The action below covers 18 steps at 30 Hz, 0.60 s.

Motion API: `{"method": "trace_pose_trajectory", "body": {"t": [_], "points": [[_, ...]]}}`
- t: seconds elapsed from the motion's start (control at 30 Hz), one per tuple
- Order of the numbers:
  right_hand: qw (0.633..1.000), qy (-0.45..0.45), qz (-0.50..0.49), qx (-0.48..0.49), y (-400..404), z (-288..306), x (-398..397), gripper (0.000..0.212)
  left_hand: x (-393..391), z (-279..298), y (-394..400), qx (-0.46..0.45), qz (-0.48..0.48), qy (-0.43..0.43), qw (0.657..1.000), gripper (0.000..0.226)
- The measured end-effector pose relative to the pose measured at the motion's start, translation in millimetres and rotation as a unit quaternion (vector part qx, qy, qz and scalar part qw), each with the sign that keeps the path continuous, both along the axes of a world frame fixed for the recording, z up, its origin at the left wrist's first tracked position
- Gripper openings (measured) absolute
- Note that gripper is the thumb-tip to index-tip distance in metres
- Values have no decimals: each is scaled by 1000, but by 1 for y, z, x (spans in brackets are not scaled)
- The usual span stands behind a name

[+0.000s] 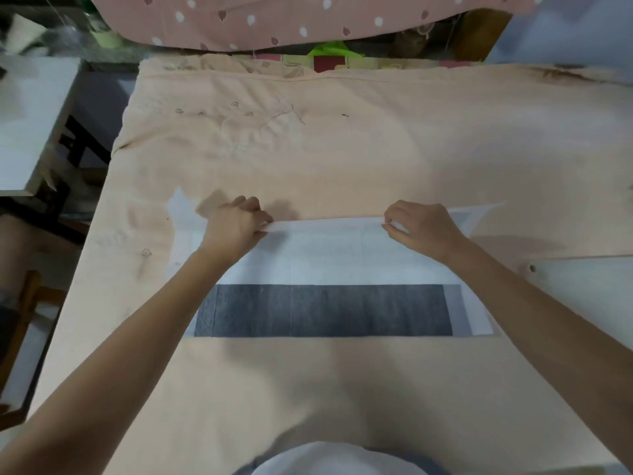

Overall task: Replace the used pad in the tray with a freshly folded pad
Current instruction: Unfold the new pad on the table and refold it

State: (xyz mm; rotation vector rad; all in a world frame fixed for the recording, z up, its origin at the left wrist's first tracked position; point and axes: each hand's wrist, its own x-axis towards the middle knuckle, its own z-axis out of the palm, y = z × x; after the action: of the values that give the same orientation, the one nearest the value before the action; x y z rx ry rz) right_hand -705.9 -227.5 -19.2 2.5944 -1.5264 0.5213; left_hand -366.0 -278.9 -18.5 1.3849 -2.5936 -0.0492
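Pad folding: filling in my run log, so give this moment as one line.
stage: folding | left hand: pinches pad far edge | right hand: pinches same edge | pad: on peach cloth, dark band nearest | tray: unseen

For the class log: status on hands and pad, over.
Left hand and right hand both pinching far fold of pad. Pad flat on peach cloth, part folded. No tray visible.

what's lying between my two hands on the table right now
In the head view, the lifted far edge of the white pad spans from the left hand to the right hand; both pinch it.
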Motion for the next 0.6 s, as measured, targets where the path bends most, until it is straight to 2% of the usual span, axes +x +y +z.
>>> {"method": "trace_pose_trajectory", "body": {"t": [0.13,0.27,0.33,0.43,0.6], "points": [[999,11,-16,33,35,-16,3,7,6,-13,38,-2,-5,-17,1000,31],[999,10,-26,18,58,-33,9,13,7,-38,65,12,19,2,1000,47],[999,7,-44,16,67,-41,12,15,9,-53,74,43,37,6,998,50],[997,7,-68,26,79,-53,16,16,15,-73,85,105,57,-39,992,51],[995,0,-96,35,92,-69,20,14,19,-88,96,150,83,-78,982,51]]}}
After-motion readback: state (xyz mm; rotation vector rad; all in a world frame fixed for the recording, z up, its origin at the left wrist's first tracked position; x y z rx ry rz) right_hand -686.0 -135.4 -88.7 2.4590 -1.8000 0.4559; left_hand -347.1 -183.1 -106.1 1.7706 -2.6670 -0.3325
